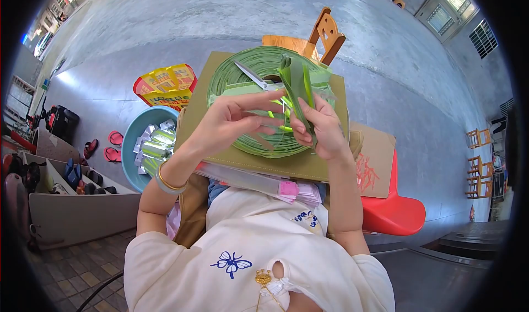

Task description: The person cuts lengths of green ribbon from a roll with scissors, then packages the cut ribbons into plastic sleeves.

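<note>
My right hand is closed round a folded bundle of flat green ribbon, which stands up above the fingers. My left hand is beside it, fingers stretched out and apart, with nothing visible in its grasp. Beneath both hands lies a large coiled roll of green ribbon on an olive-coloured board across my lap. Scissors rest on the roll, blades toward the far left. Bright green pieces show between the hands; their exact form is partly hidden.
To the left stand a blue basin with several silver-and-green packets and a yellow-red bag. A wooden chair is beyond the board. At right, cardboard with red bits lies on a red seat. Pink-banded strips lie near my waist.
</note>
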Demonstrator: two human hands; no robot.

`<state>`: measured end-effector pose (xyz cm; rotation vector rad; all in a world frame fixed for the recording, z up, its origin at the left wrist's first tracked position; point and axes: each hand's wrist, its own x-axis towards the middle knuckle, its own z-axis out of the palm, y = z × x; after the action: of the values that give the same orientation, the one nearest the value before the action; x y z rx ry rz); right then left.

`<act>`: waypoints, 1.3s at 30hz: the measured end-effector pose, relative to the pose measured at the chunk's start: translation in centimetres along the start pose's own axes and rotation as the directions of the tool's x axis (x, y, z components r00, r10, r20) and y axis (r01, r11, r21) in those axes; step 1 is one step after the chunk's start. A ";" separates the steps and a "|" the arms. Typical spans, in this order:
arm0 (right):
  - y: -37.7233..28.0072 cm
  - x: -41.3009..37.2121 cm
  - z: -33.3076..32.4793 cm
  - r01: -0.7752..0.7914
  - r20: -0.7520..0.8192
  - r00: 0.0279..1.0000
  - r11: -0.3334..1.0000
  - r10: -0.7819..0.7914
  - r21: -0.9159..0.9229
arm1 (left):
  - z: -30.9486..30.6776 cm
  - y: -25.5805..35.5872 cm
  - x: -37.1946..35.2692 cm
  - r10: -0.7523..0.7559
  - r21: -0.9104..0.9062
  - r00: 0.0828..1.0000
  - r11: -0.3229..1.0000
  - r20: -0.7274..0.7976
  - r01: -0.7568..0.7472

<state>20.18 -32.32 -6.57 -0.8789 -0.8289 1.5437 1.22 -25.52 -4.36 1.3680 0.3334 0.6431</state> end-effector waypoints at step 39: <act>1.7 -0.1 2.6 -0.183 -0.019 0.983 0.983 0.184 0.031 | 0.1 -1.4 1.2 0.248 0.744 0.965 0.628 0.089 -0.230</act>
<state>17.09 -32.74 -6.75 -0.9709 -0.7239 1.6992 2.54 -25.01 -5.53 2.2458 0.4685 0.7803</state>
